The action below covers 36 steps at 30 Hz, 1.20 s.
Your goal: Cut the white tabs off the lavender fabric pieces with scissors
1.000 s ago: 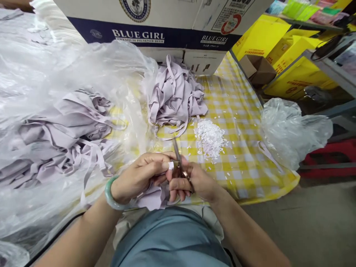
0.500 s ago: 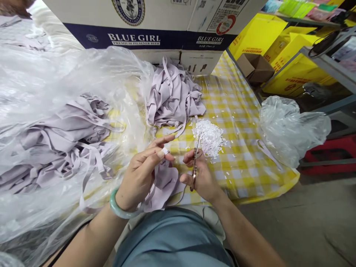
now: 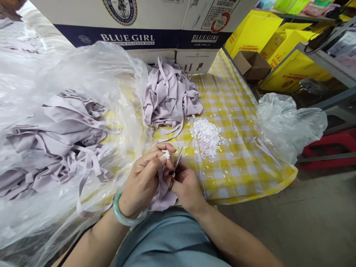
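Between the thumb and fingers of my left hand (image 3: 146, 172) a small white end of fabric sticks up. It seems to belong to the pale lilac garment (image 3: 165, 196) hanging below, partly hidden by both hands. My right hand (image 3: 187, 185) is closed on a pair of small scissors (image 3: 175, 168), blades pointing up, close beside the left fingertips. A heap of tiny white snippets (image 3: 207, 137) lies just beyond my right hand. Past it is a pile of lilac garments (image 3: 171, 94) with thin straps. More lilac garments (image 3: 58, 129) rest on clear plastic at the left.
A large beer carton (image 3: 133, 33) stands at the table's back. Clear plastic sheeting (image 3: 69, 66) covers the left side. At right, a crumpled plastic bag (image 3: 289, 126) sits on the checked tablecloth (image 3: 236, 163). Yellow bags (image 3: 251, 31) and a grey metal rack (image 3: 330, 68) stand beyond.
My right hand has moved left with the scissors, from near the snippet heap to beside my left fingers. My left hand still pinches the white fabric end.
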Available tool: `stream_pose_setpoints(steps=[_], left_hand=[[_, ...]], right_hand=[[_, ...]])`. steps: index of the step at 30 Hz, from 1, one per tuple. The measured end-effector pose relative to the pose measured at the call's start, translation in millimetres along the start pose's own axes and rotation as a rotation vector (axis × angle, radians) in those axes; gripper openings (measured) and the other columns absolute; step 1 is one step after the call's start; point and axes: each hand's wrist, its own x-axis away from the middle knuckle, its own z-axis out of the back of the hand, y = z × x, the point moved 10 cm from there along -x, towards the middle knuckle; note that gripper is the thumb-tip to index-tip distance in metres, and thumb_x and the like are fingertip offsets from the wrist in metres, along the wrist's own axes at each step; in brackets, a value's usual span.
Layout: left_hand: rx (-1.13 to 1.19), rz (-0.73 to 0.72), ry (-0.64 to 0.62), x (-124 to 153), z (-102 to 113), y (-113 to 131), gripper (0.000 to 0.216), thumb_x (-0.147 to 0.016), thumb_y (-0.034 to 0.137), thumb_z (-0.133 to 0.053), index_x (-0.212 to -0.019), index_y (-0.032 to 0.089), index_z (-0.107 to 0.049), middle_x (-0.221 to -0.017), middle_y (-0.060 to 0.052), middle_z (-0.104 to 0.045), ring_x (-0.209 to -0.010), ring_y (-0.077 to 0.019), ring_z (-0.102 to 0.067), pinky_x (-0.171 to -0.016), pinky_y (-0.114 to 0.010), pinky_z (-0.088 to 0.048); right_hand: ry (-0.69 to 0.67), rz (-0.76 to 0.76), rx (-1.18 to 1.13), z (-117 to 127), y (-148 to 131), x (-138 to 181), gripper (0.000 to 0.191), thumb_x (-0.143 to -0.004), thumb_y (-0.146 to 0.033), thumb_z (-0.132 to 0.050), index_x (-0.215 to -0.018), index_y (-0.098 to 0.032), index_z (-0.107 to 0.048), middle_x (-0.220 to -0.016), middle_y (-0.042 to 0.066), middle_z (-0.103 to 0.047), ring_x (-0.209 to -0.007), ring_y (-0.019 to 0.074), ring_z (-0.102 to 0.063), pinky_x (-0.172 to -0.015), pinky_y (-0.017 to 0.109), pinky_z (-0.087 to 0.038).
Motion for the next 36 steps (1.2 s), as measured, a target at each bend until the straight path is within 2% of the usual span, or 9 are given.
stream_pose_setpoints(steps=[2, 4, 7, 10, 17, 20, 24, 30, 36], left_hand=[[-0.004, 0.038, 0.006, 0.6, 1.0, -9.2, 0.030, -0.092, 0.029, -0.056, -0.067, 0.015, -0.066, -0.105, -0.004, -0.053, -0.064, -0.0087, -0.043, -0.056, -0.022, -0.039], [-0.073, 0.019, 0.002, 2.2, 0.9, -12.9, 0.030, -0.093, 0.030, -0.056, -0.069, 0.016, -0.065, -0.106, -0.004, -0.051, -0.062, -0.0087, -0.039, -0.055, -0.024, -0.037], [-0.223, -0.080, -0.029, 5.7, -4.4, -9.4, 0.031, -0.094, 0.032, -0.055, -0.068, 0.017, -0.065, -0.102, -0.007, -0.052, -0.083, -0.0170, -0.048, -0.067, -0.026, -0.042], [-0.282, -0.130, -0.082, 8.8, -13.0, -8.6, 0.032, -0.095, 0.031, -0.052, -0.068, 0.018, -0.062, -0.098, -0.009, -0.053, -0.103, -0.0241, -0.048, -0.083, -0.030, -0.044], [-0.283, -0.163, -0.142, 8.8, -20.5, -9.3, 0.030, -0.096, 0.027, -0.050, -0.071, 0.018, -0.063, -0.101, -0.009, -0.050, -0.109, -0.0239, -0.045, -0.096, -0.031, -0.041], [-0.285, -0.169, -0.128, 7.7, -19.4, -9.1, 0.031, -0.095, 0.028, -0.051, -0.067, 0.018, -0.061, -0.100, -0.010, -0.051, -0.108, -0.0247, -0.045, -0.096, -0.033, -0.042], [-0.290, -0.197, -0.167, 8.5, -25.3, -7.3, 0.032, -0.095, 0.025, -0.050, -0.067, 0.020, -0.065, -0.090, -0.010, -0.054, -0.111, -0.0264, -0.043, -0.095, -0.035, -0.041], [-0.347, -0.227, -0.140, 8.6, -24.7, -3.9, 0.032, -0.095, 0.027, -0.051, -0.069, 0.021, -0.068, -0.090, -0.012, -0.056, -0.110, -0.0288, -0.044, -0.094, -0.041, -0.040], [-0.354, -0.287, -0.158, 10.1, -27.0, -1.1, 0.030, -0.096, 0.027, -0.051, -0.071, 0.024, -0.069, -0.080, -0.009, -0.058, -0.107, -0.0271, -0.045, -0.094, -0.040, -0.039]], right_hand=[[-0.050, -0.032, 0.146, 7.2, -1.5, 3.5, 0.031, -0.071, -0.038, -0.076, -0.089, -0.022, -0.056, -0.084, 0.001, -0.061, -0.079, 0.0169, -0.059, -0.074, 0.030, -0.050], [-0.049, 0.048, 0.445, 22.4, -18.8, 8.2, 0.032, -0.071, -0.041, -0.075, -0.089, -0.020, -0.058, -0.088, 0.004, -0.061, -0.083, 0.0192, -0.057, -0.077, 0.032, -0.048], [-0.066, 0.249, 0.875, 33.4, -51.5, 17.6, 0.033, -0.071, -0.046, -0.076, -0.076, -0.020, -0.055, -0.080, 0.004, -0.058, -0.077, 0.0190, -0.052, -0.072, 0.032, -0.044], [-0.121, 0.353, 1.051, 30.8, -65.3, 24.5, 0.042, -0.071, -0.052, -0.075, -0.067, -0.021, -0.048, -0.069, 0.000, -0.054, -0.066, 0.0159, -0.047, -0.065, 0.030, -0.038], [-0.161, 0.372, 1.095, 26.4, -66.3, 28.2, 0.047, -0.071, -0.054, -0.075, -0.061, -0.022, -0.041, -0.059, -0.002, -0.052, -0.060, 0.0139, -0.046, -0.063, 0.029, -0.034], [-0.149, 0.359, 1.090, 29.7, -66.9, 28.3, 0.045, -0.071, -0.051, -0.074, -0.060, -0.022, -0.041, -0.059, -0.002, -0.052, -0.059, 0.0137, -0.046, -0.063, 0.029, -0.033], [-0.144, 0.365, 1.078, 31.3, -67.9, 27.6, 0.043, -0.071, -0.046, -0.074, -0.059, -0.021, -0.041, -0.055, -0.004, -0.049, -0.058, 0.0127, -0.044, -0.062, 0.028, -0.032], [-0.130, 0.373, 1.077, 31.0, -69.8, 27.4, 0.043, -0.071, -0.047, -0.075, -0.058, -0.021, -0.043, -0.054, -0.004, -0.051, -0.057, 0.0122, -0.044, -0.061, 0.028, -0.032], [-0.131, 0.376, 1.059, 29.6, -71.6, 27.4, 0.044, -0.071, -0.049, -0.075, -0.058, -0.022, -0.043, -0.053, -0.004, -0.051, -0.055, 0.0121, -0.045, -0.061, 0.028, -0.034]])
